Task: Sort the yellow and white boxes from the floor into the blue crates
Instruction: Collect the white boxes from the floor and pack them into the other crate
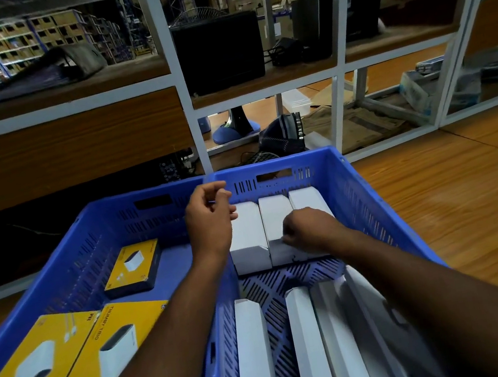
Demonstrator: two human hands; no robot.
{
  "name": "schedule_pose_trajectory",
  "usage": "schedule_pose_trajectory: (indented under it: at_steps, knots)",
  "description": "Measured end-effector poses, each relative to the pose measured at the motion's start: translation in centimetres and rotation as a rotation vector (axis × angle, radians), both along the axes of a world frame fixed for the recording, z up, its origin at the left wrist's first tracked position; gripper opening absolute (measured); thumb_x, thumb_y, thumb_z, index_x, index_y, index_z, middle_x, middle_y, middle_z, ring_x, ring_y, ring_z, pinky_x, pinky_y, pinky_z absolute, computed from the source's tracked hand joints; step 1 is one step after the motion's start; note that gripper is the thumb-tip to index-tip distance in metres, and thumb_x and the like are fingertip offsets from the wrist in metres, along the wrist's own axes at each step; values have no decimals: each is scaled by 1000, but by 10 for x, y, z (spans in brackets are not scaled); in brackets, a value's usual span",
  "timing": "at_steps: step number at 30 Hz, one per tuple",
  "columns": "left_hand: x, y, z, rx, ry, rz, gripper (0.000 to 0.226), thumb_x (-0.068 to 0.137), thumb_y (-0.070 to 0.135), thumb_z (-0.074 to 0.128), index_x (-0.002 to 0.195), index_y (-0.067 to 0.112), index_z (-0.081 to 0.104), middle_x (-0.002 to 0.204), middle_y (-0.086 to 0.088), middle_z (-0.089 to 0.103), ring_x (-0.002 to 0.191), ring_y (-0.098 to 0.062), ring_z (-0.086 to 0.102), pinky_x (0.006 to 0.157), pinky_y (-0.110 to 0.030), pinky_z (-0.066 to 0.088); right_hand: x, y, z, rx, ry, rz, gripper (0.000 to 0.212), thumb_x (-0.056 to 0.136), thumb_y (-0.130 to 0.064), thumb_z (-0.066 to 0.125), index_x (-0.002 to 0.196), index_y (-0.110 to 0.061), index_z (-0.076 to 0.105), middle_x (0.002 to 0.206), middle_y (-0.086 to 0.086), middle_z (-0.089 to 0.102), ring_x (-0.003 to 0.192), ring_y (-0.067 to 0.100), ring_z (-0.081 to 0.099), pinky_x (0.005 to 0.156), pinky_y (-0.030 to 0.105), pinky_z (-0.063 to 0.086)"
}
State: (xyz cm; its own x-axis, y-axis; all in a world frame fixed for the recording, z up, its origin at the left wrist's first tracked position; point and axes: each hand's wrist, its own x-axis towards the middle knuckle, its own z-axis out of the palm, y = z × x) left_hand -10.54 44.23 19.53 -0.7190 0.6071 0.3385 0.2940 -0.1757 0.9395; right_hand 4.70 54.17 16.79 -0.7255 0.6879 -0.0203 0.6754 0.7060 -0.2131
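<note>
Two blue crates stand side by side. The left crate (66, 259) holds three yellow boxes: a small one (133, 268) at its middle and two larger ones (41, 368) at its near end. The right crate (357, 200) holds a far row of three white boxes (247, 237) and several more white boxes (255, 357) at the near end. My left hand (210, 220) hovers over the rim between the crates with its fingers loosely curled, holding nothing. My right hand (306, 228) pinches the near edge of the middle white box (275, 216) in the far row.
A white-framed glass partition and a wooden counter (72, 151) stand right behind the crates. Behind the glass lie a dark monitor (219, 52), cables and flattened cardboard (358, 125). Wooden floor (453, 188) stretches to the right of the crates.
</note>
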Motion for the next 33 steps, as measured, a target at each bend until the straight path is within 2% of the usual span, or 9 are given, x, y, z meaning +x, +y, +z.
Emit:
schedule_pose_trajectory:
  at_steps: [4,7,9,13,17,21,25,29,33]
  knots:
    - [-6,1,-4,-75,-63,26,11,102,13,53,110,18,60,97,-3,65,75,-15,63,65,-28,56,4,-42,15,-153,-312,163,37,94,-44,59,73,-14,52,76,4,52,73,23,51,67,29,40]
    - [-6,3,-3,-90,-78,10,11,101,13,54,110,18,59,97,-3,64,74,-14,62,64,-26,54,4,-61,8,-268,-505,248,35,95,-48,58,90,-13,61,71,-3,51,71,19,51,66,28,38]
    - [-6,3,-3,-96,-80,5,11,101,13,54,110,18,60,98,-4,64,75,-14,62,64,-25,54,2,-64,5,-315,-513,263,47,94,-50,59,106,-5,65,82,2,59,80,22,55,70,29,40]
    - [-7,2,-4,-108,-77,4,11,102,13,54,109,18,61,97,-3,65,75,-13,62,63,-24,53,-6,-71,-2,-270,-482,286,61,88,-60,60,116,-7,64,109,9,68,98,28,63,76,34,47]
    - [-6,3,-3,-118,-82,-1,11,101,14,55,108,19,61,97,-2,66,75,-12,62,63,-24,52,-10,-77,-7,-298,-376,249,60,86,-54,66,123,-8,55,113,11,67,99,30,65,73,33,47]
    - [-5,1,-3,-126,-68,-5,10,101,15,55,107,21,61,99,-3,66,76,-13,63,64,-25,53,-10,-78,-7,-399,-346,143,47,85,-35,72,120,-7,59,113,11,68,93,28,70,73,38,60]
    - [-4,2,-4,-138,-31,-15,9,101,16,55,107,21,61,100,-5,67,81,-14,65,68,-26,54,-5,-60,12,-377,-126,56,30,87,-34,67,108,-15,57,102,1,63,82,16,59,61,26,49]
    - [-1,3,-6,-175,72,-59,12,99,17,60,111,20,60,103,-2,66,94,-17,67,82,-32,59,3,-31,20,-425,256,-137,29,83,-38,67,102,-20,55,96,1,66,86,20,63,71,36,52]
    - [1,5,-8,-279,153,-149,32,93,22,70,123,21,58,120,7,63,109,-10,62,98,-33,52,10,-15,26,-525,731,-324,19,84,-26,66,99,-16,58,87,1,66,71,16,61,64,34,54]
